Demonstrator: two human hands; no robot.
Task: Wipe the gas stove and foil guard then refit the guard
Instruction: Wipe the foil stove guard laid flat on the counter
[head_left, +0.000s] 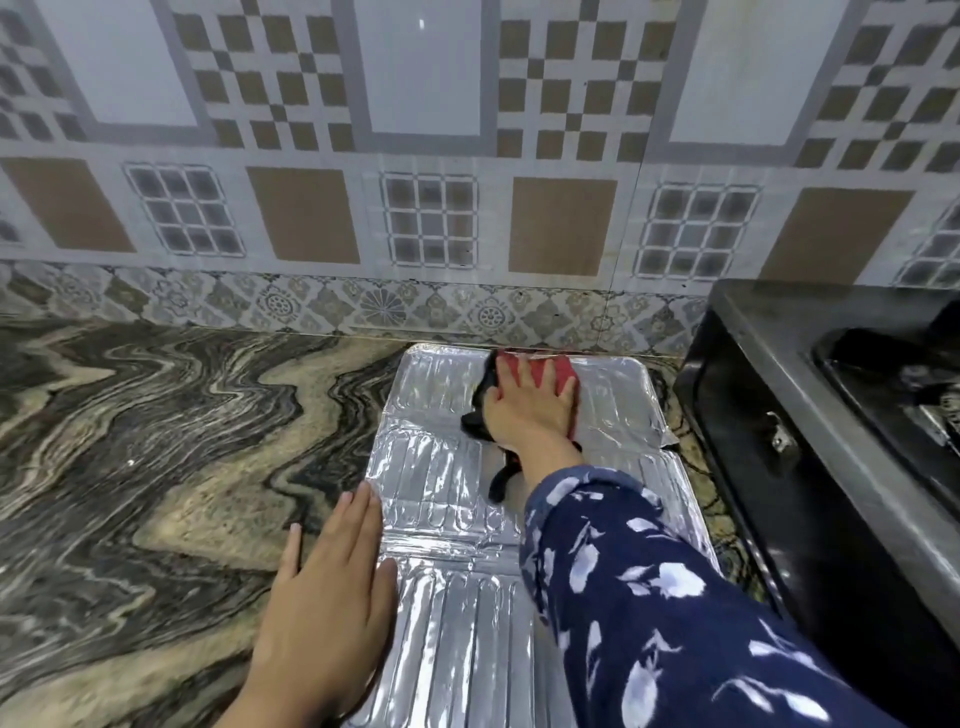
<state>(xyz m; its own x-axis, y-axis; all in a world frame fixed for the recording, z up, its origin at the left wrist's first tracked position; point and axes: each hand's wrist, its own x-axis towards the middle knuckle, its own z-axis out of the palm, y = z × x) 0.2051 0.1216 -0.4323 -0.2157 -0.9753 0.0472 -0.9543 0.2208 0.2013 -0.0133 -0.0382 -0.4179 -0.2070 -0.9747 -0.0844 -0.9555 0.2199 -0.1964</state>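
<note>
The foil guard (452, 519) lies flat on the marbled surface (145, 441), unfolded into ribbed panels that run from the wall tiles (467, 156) back toward me, just left of the black gas stove (779, 426). From my seat I see my right hand (530, 410) spread palm-down on a red and black cloth (558, 374) at the far panel of the guard, close to the wall; its fingers (524, 382) lie straight, pressing the cloth against the foil rather than curling round it. A dark tail of the cloth trails out beneath the wrist. The blue sleeve (649, 597) with white leaf print crosses the nearer panels. My left hand (332, 587) rests flat and relaxed at the guard's left edge, partly on the foil and partly on the surface, fingers straight and together, grasping nothing. The stove's near burner area shows only partly at the right border.
</note>
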